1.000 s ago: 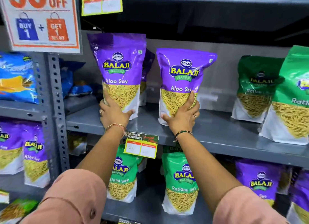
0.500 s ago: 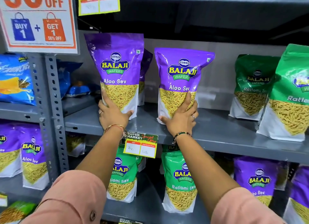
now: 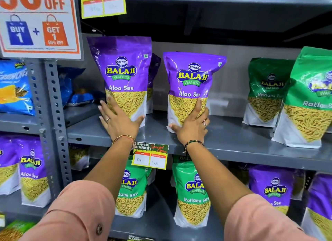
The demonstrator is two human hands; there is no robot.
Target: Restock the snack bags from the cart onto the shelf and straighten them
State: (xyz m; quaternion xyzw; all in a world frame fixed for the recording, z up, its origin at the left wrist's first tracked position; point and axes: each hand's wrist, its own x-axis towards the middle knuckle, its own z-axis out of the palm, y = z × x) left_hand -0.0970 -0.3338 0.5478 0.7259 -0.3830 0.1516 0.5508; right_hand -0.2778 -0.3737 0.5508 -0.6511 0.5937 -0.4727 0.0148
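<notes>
Two purple Balaji Aloo Sev bags stand upright side by side on the grey middle shelf (image 3: 233, 138). My left hand (image 3: 120, 123) cups the base of the left bag (image 3: 124, 69), fingers spread along its lower left edge and thumb under its right corner. My right hand (image 3: 193, 127) wraps the lower front of the right bag (image 3: 193, 75), thumb at its bottom left corner. Another purple bag (image 3: 154, 66) stands half hidden behind the left one. No cart is in view.
Green Ratlami Sev bags (image 3: 267, 89) (image 3: 309, 100) stand at the shelf's right end. A price tag (image 3: 150, 157) hangs on the shelf's front lip. Below are green (image 3: 194, 192) and purple bags (image 3: 273, 188). A perforated post (image 3: 52, 105) and blue bags (image 3: 14, 89) are to the left.
My left hand's fingers have spread further out past the left bag's edge. Both bags and my right hand stay about where they were.
</notes>
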